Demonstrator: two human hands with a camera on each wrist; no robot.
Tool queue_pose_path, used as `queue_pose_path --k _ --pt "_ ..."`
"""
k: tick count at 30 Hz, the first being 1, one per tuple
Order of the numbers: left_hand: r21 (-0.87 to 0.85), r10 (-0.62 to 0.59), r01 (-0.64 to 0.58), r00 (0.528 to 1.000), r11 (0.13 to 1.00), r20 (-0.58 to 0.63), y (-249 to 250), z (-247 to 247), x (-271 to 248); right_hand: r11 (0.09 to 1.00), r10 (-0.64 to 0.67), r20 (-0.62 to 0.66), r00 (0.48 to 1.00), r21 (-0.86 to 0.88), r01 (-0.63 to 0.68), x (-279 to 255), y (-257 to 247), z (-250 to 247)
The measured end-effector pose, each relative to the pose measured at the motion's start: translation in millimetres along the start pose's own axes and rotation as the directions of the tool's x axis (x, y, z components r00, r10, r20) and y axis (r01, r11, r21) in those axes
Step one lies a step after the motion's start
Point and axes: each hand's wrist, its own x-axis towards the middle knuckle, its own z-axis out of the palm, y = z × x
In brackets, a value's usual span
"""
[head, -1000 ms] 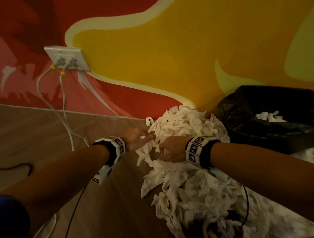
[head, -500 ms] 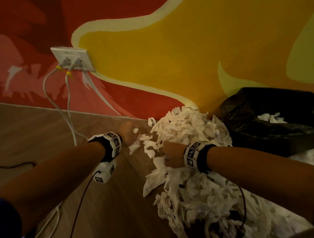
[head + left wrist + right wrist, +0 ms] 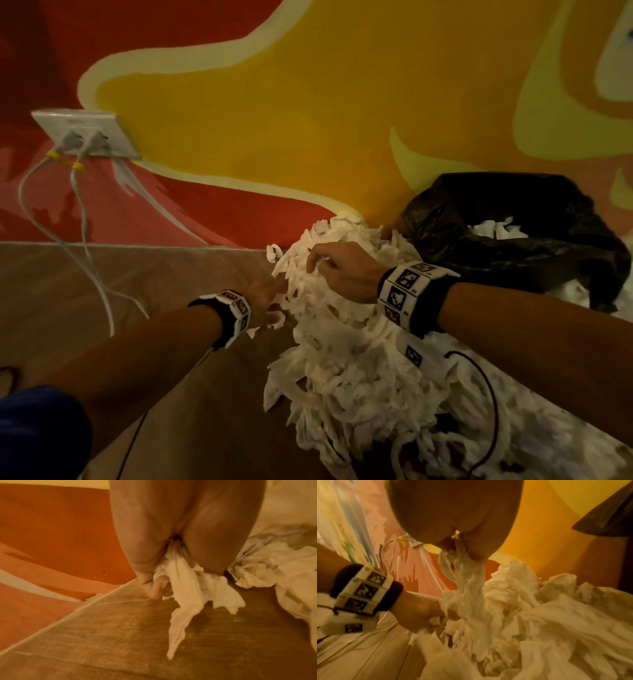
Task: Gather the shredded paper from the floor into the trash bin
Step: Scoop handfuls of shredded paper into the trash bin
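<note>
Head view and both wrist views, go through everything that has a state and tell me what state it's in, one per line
Left hand: grips shreds at the pile's left edge.
Right hand: grips a tuft on top of the pile.
Shredded paper pile: heaped on the floor against the wall, beside the bin.
Trash bin: open, black liner, some shreds inside.
Wall socket: two plugs in.
White cables: hang to the floor.

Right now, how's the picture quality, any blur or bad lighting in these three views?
Head view: dim, warm light, fairly sharp on the shredded paper and trash bin. Left wrist view: orange cast, left hand soft and very close. Right wrist view: heavy motion blur, right hand dark.
</note>
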Motion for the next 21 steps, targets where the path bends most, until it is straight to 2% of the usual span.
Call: queue_pose_path --k 4,6,7,9,10,12,16,19,20,21 --pt "0.097 -0.072 0.067 0.996 0.993 0.058 9.4 4.3 10.8 0.998 0.056 -0.096 0.994 0.033 -0.053 -7.5 -2.9 -17.8" --pt "0.098 -0.114 0.107 0.991 0.989 0.072 14.5 9.7 16.0 0.998 0.058 -0.126 0.99 -0.008 -0.059 -12.8 -2.5 -26.1" --pt "0.023 -0.126 0.124 0.988 0.992 0.084 16.5 11.5 16.1 0.997 0.056 -0.117 0.992 -0.04 -0.061 -14.6 -1.8 -29.4" --pt "-0.088 -0.085 0.086 0.996 0.992 0.014 18.3 15.3 18.9 0.994 0.073 -0.056 0.996 -0.081 -0.077 -16.8 0.7 -32.4" --pt "-0.033 -0.039 0.04 0.998 0.999 0.04 17.5 12.4 18.5 0.99 0.094 -0.021 0.995 -0.101 -0.096 -17.0 3.1 -31.8" --pt "0.003 -0.084 0.084 0.99 0.996 0.109 15.1 8.8 16.5 0.975 0.153 0.038 0.988 -0.168 -0.144 -17.0 7.7 -29.4" --pt "-0.048 -0.042 0.048 0.993 0.998 0.107 20.8 -25.6 7.8 0.955 0.148 0.109 0.983 -0.274 -0.113 -14.9 11.2 -26.9" --pt "-0.067 -0.022 0.017 0.997 0.998 -0.069 20.8 -46.8 -1.1 0.966 0.138 0.164 0.977 -0.242 -0.096 -14.0 6.4 -25.2" --pt "-0.142 -0.042 0.029 0.995 0.989 -0.089 20.3 -52.8 -4.2 0.966 0.136 0.198 0.971 -0.243 -0.086 -14.2 5.6 -21.9" --pt "-0.259 -0.089 0.071 0.994 0.963 -0.059 21.5 -59.5 -8.7 0.964 0.14 0.238 0.961 -0.256 -0.077 -15.1 6.1 -16.6"
